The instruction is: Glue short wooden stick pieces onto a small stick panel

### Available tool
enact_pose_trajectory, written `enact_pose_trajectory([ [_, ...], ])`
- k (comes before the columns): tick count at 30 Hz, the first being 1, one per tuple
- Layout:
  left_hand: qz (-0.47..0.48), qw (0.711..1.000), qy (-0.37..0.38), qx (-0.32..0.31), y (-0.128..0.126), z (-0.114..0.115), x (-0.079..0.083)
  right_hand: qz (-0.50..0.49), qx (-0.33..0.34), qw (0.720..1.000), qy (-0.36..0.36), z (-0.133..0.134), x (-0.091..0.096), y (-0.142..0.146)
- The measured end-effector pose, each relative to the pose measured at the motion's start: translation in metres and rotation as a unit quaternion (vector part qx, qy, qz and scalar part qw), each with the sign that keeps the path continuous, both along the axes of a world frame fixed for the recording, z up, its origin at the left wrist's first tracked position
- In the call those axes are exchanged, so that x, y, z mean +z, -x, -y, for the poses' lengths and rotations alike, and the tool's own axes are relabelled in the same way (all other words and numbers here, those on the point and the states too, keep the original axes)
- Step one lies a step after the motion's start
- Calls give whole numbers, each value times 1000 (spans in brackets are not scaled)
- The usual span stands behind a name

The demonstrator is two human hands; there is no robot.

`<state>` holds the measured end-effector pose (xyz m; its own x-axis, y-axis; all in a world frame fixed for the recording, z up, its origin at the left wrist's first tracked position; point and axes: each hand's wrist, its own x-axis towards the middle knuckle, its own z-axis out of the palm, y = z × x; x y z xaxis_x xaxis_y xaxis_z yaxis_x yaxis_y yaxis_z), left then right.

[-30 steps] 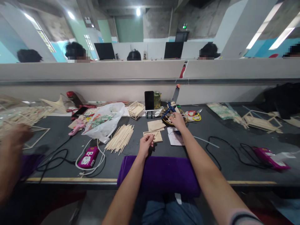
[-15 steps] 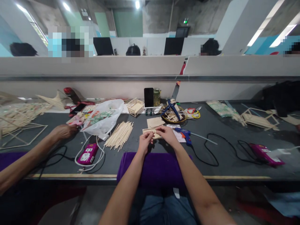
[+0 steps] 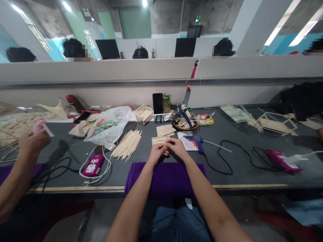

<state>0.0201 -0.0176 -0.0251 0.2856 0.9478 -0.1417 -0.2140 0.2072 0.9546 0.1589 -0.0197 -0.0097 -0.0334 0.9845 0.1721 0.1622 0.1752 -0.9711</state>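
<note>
My left hand (image 3: 158, 152) and my right hand (image 3: 176, 147) meet just above the table's front half, fingertips pinched together. What lies between them is too small to make out. Right behind the fingers is a shallow rectangular frame of thin wood (image 3: 156, 140), partly hidden by my hands. A flat light wooden sheet (image 3: 164, 130) lies beyond it. To the left is a loose pile of thin wooden sticks (image 3: 128, 145). On the right a blue glue gun (image 3: 200, 145) rests on a paper sheet (image 3: 185, 138).
Behind stand a basket of short sticks (image 3: 188, 128) with blue pliers (image 3: 183, 116), yellow-handled scissors (image 3: 209, 120), a phone (image 3: 157, 103) and a small stick model (image 3: 143, 114). A plastic bag (image 3: 111, 126) and power strip (image 3: 94, 165) are left. A co-worker's hand (image 3: 31, 144) holds a pink glue gun (image 3: 39, 125).
My hands have drawn closer together and slightly toward me, uncovering more of the wooden frame. The co-worker's hand has swung left, away from the plastic bag, with the pink glue gun.
</note>
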Motion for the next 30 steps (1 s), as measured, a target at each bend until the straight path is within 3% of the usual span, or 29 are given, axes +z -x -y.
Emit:
enact_pose_trajectory([
  [10,-3,998,-1,-56,2,4,5,-132,-59,987,64,-3,-6,-2],
  [18,2,999,-15,-37,1,5,6,-199,-47,973,103,-4,-8,-1],
  [24,-4,999,-35,-24,1,5,6,-220,-8,966,133,-4,-7,0],
  [30,-19,999,-47,-19,1,4,5,-198,-21,975,103,-3,-7,1],
])
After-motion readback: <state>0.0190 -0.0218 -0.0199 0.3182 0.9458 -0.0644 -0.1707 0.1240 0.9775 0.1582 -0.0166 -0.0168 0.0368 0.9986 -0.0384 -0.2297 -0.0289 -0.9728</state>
